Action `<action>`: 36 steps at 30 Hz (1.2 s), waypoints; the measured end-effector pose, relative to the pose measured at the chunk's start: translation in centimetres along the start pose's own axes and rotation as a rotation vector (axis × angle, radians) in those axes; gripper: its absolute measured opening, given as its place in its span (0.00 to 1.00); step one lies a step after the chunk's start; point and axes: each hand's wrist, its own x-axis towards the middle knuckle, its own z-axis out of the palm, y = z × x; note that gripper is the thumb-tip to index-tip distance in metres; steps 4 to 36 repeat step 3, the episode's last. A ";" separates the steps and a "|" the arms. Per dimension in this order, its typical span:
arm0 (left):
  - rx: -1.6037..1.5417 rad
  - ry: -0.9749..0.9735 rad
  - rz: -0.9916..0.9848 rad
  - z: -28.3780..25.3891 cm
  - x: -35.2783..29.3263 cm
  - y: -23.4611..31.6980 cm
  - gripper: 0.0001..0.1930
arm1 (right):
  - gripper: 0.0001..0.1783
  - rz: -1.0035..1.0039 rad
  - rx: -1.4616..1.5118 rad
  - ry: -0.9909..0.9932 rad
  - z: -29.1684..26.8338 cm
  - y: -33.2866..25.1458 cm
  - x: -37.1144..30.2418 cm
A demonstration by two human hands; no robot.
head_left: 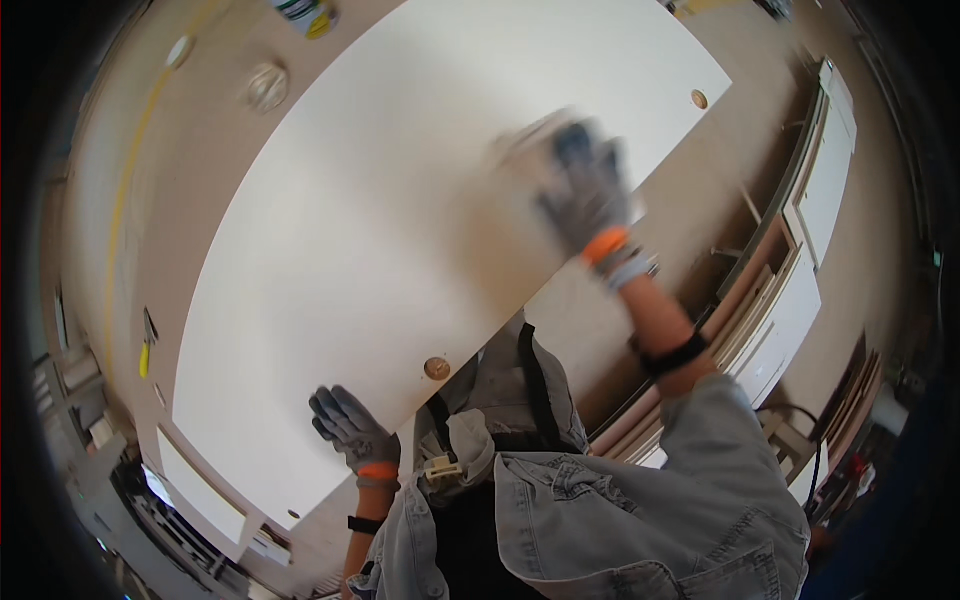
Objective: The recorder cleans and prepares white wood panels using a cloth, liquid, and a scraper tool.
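A large white panel lies in front of me, with round holes near its edge. My left hand, in a grey glove with an orange cuff, rests on the near left part of the panel, fingers stretched out and holding nothing. Farther out to the right, my right hand, in a matching glove, is over the panel and smeared by motion. Against its fingers is a blurred, pale cloth that shares the hand's blur. How the fingers grip it is hard to make out.
Yellow-handled pliers lie on the brown surface to the left. A clear roll of tape and a can are at the far left. Stacked boards stand on my right.
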 end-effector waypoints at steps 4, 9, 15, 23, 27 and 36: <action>-0.006 0.020 0.013 0.7 0.5 0.4 0.47 | 0.29 0.214 0.007 0.165 0.6 8.0 4.0; -0.006 0.020 0.013 0.7 0.5 0.4 0.47 | 0.29 0.214 0.007 0.165 0.6 8.0 4.0; -0.006 0.020 0.013 0.7 0.5 0.4 0.47 | 0.29 0.214 0.007 0.165 0.6 8.0 4.0; -0.006 0.020 0.013 0.7 0.5 0.4 0.47 | 0.29 0.214 0.007 0.165 0.6 8.0 4.0; -0.006 0.020 0.013 0.7 0.5 0.4 0.47 | 0.29 0.214 0.007 0.165 0.6 8.0 4.0; -0.006 0.020 0.013 0.7 0.5 0.4 0.47 | 0.29 0.214 0.007 0.165 0.6 8.0 4.0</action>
